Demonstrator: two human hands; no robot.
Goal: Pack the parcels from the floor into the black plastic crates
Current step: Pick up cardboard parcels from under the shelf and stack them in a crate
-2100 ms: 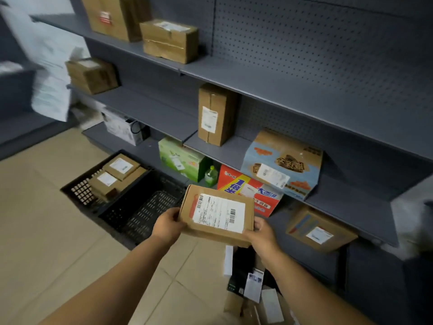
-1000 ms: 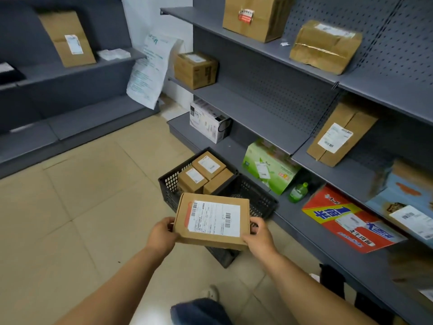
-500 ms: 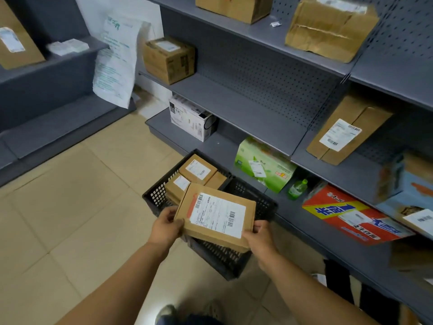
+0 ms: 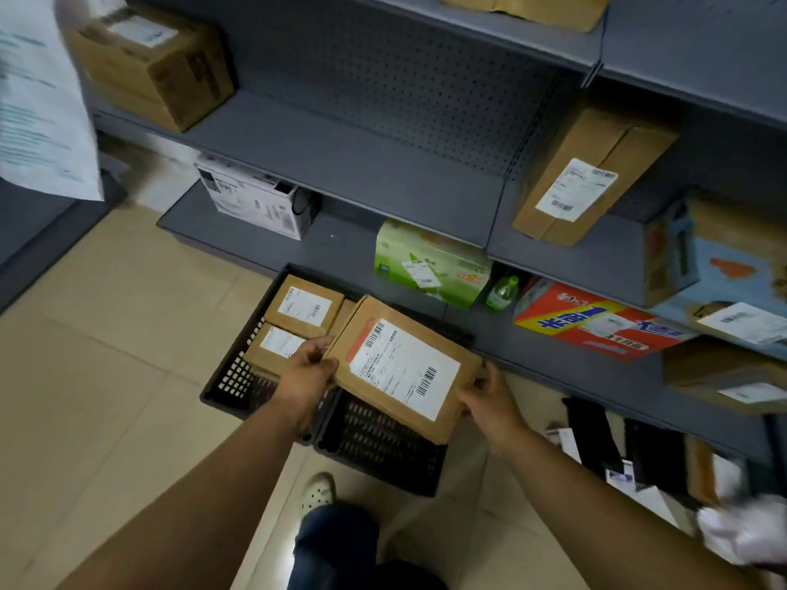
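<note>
Over right black crate (image 4: pixel 383 445): parcel (image 4: pixel 404 368) held w/ both hands, left hand (image 4: pixel 304 376) & right hand (image 4: pixel 489 398) grip curled on its ends. Placing step; next, probably lower flat into crate, release.

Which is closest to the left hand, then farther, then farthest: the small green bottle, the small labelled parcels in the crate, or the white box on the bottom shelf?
From the left hand:
1. Small labelled parcels, just beyond it.
2. Green bottle, to the right.
3. White box, far up the shelf.
</note>
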